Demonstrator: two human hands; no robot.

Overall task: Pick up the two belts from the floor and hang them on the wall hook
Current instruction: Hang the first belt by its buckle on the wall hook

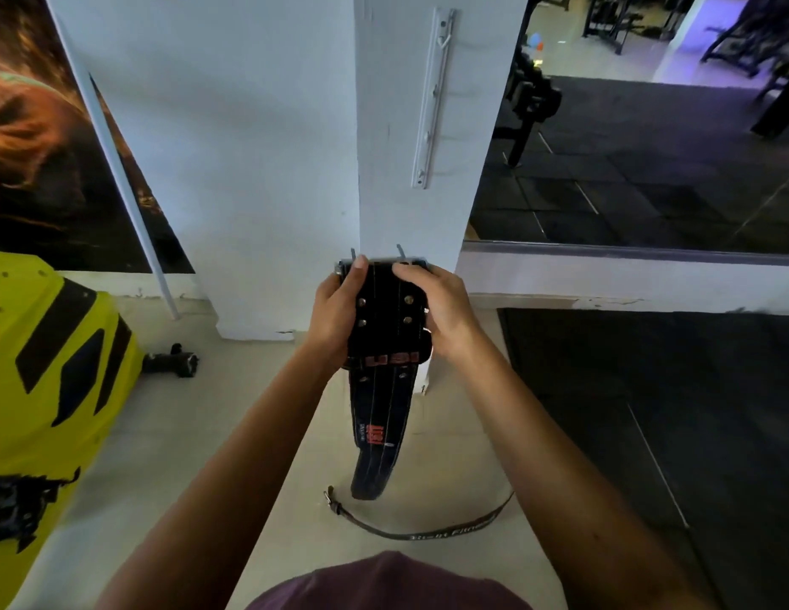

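Observation:
A wide black weightlifting belt [381,416] with red lettering hangs down in front of me, its metal buckle end up near the white pillar. My left hand [335,312] grips its left edge by the buckle and my right hand [434,308] grips its right edge. A narrow dark belt [410,528] with pale lettering lies curved on the beige floor below, untouched. A white hook rail [432,103] runs down the pillar face above my hands, with nothing hanging on it.
A yellow machine housing [45,380] stands at left with a black handle piece [172,361] on the floor beside it. A mirror [648,125] on a low white ledge fills the right side. Black rubber matting [648,411] covers the floor at right.

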